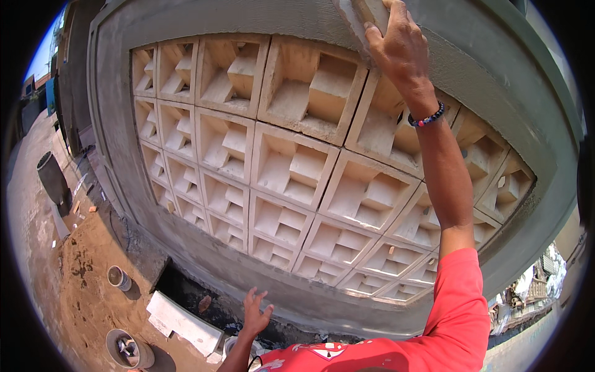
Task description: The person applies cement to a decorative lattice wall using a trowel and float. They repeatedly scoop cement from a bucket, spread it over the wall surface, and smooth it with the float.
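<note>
My right hand [400,53] is raised high and closed around a plastering float [370,17], its flat side at the grey plaster band [297,20] above the block panel. Part of the float is hidden by my fingers and cut off by the picture's top edge. Below the band sits a panel of pale breeze blocks [291,164], each with stepped square recesses. Low down, my left hand [255,315] hangs in front of the wall's foot with its fingers spread, holding nothing.
On the left lie a sand heap [83,266], a small bucket [119,278] and a larger bucket [130,349] with things inside. A white slab [184,323] lies beside a dark trench [186,297] along the wall. A dark cylinder [54,180] stands farther off; bagged rubble [527,285] is at right.
</note>
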A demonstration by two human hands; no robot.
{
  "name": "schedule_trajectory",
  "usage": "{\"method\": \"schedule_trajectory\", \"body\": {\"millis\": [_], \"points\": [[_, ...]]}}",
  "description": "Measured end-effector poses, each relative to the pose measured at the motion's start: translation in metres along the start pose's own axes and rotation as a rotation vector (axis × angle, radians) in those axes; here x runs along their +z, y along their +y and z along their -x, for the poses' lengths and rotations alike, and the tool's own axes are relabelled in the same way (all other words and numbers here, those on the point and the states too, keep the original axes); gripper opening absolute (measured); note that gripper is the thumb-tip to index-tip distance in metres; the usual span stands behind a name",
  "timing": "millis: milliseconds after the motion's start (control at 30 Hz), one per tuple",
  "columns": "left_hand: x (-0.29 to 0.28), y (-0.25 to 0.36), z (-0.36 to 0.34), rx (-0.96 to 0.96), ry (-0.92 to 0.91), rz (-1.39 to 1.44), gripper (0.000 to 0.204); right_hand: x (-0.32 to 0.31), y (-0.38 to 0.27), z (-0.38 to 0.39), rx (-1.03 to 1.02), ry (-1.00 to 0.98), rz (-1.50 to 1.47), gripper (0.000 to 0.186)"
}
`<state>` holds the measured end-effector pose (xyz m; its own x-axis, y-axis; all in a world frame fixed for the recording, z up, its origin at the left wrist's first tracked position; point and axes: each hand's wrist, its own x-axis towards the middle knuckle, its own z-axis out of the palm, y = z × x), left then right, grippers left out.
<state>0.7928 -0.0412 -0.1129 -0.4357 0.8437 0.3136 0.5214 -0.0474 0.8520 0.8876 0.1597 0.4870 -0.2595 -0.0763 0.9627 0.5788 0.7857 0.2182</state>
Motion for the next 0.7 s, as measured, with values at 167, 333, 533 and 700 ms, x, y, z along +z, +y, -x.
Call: {"method": "schedule_trajectory", "body": {"millis": [167, 333, 533, 700], "points": [[0.008, 0.010, -0.015, 0.007, -0.053, 0.049, 0.049, 0.059, 0.008, 0.015, -0.028, -0.052, 0.280, 0.037], [0.010, 0.021, -0.019, 0.048, -0.066, 0.069, 0.048, 0.086, -0.048, 0.084, -0.117, -0.406, 0.046, 0.038], [-0.001, 0.014, -0.012, 0.047, -0.055, 0.066, 0.048, 0.024, -0.035, 0.057, 0.049, -0.205, 0.005, 0.042], [-0.006, 0.007, -0.008, 0.044, -0.054, 0.056, 0.048, -0.009, -0.013, 0.014, 0.183, -0.170, 0.138, 0.046]]}}
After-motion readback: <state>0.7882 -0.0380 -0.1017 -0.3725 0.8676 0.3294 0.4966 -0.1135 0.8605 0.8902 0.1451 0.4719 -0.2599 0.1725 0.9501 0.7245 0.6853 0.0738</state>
